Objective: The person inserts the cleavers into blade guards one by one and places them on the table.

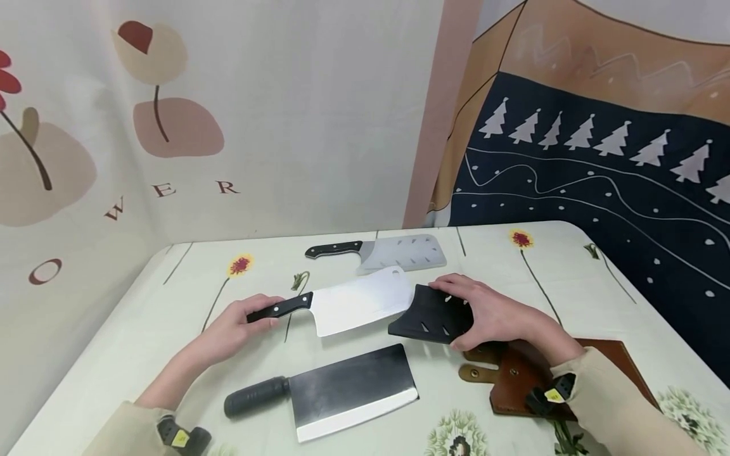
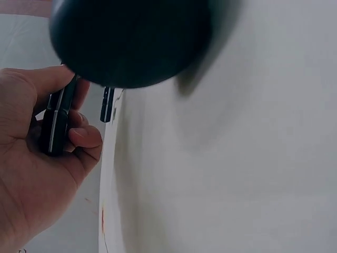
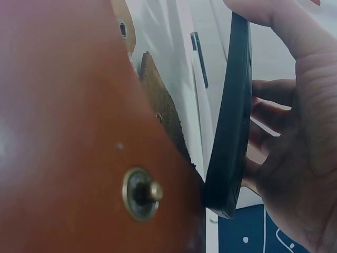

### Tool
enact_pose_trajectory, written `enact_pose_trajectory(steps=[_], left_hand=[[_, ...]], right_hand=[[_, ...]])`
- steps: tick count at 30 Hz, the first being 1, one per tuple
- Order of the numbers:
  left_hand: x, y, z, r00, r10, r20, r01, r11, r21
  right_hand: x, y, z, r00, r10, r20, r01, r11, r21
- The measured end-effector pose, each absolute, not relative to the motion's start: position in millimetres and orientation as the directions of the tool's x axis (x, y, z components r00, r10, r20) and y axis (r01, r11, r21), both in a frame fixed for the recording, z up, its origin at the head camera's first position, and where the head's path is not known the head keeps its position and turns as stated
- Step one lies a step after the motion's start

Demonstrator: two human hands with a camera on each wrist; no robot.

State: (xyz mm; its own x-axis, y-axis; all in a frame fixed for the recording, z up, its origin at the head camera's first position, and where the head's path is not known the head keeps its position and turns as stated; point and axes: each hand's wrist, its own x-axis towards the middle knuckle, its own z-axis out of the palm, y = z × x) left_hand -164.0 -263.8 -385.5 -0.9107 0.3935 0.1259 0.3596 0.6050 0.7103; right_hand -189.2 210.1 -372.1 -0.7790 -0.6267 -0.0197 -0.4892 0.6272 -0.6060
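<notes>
A silver cleaver (image 1: 359, 301) was held over a flower-printed tabletop (image 1: 142, 348).
The left hand (image 1: 232, 326) curled round its handle (image 1: 285, 306); the right hand (image 1: 493, 310), spread wide, gripped a black sheath (image 1: 435, 312) just beside the cleaver's end. Behind the cleaver hung a pale curtain (image 1: 319, 126) — and, to the cleaver's right, a navy backdrop (image 1: 599, 171) with white trees (image 1: 614, 140).

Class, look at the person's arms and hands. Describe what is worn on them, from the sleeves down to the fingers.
The left hand and right hand wear no gloves. The left sleeve and right sleeve are both plain beige. Near each cuff sits a small black device, the left wrist camera and right wrist camera, each with a yellow label.
</notes>
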Motion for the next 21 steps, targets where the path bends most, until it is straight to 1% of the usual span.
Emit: enact_pose_trajectory(steps=[9,21], left_hand=[[-166.2,-266.8,-383.3,-0.922,0.363,0.133,0.347,0.628,0.697],[-167.2,-267.6,-383.5,-0.925,0.356,0.135,0.341,0.616,0.71]], right_hand=[[-189.1,211.8,-372.9,-0.76,-0.649,-0.028,-0.513,0.627,-0.586],[-189.8,211.2,-372.1,-0.766,-0.642,-0.04,-0.5,0.632,-0.592]])
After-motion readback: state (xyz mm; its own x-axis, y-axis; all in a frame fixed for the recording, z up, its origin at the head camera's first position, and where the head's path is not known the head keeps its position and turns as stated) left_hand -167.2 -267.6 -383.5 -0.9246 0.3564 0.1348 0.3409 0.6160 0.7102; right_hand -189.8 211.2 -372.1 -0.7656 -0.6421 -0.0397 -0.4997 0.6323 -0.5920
